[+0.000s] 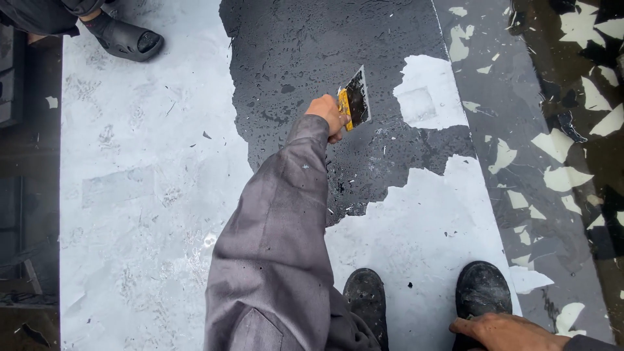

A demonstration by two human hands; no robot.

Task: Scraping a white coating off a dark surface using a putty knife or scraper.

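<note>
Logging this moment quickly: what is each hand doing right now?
Left hand: closed on the scraper, blade against the wet dark floor.
Right hand: holds nothing, resting by the right boot; fingers partly hidden.

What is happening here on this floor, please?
A person stands bent over a floor, and the left hand holds a yellow-handled scraper with its blade against the dark wet patch, where the white coating is already gone. The right hand rests by the right boot. White flakes lie scattered on the right. Another person's sandal shows at the top left.
</note>
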